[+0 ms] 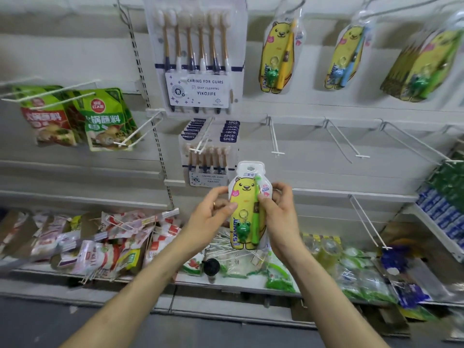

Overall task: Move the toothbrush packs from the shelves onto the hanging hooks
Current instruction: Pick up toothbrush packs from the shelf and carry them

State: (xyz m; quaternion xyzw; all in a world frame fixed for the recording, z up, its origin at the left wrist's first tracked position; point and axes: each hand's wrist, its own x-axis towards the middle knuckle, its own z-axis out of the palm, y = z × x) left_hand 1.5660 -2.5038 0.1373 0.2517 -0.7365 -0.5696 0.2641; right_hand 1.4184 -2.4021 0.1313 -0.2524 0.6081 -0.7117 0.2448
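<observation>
Both hands hold up a yellow bear toothbrush pack (247, 207) with a green brush and a frog keyring, upright in front of the shelf wall. My left hand (212, 217) pinches its left edge and my right hand (281, 212) grips its right edge. Similar bear packs hang on upper hooks: one with a yellow brush (277, 56), one with a blue brush (345, 56), and a stack with green brushes (424, 64). Bare white hooks (275, 136) (344, 141) (416, 144) stick out of the wall just above right of the held pack.
Six-piece toothbrush packs (197, 51) hang at top centre, with more (209, 151) below them. Green sauce pouches (105, 119) hang at left. The lower shelf (226, 282) carries loose snack bags, green packets and wire hooks. Blue and green boxes (444, 197) stand at right.
</observation>
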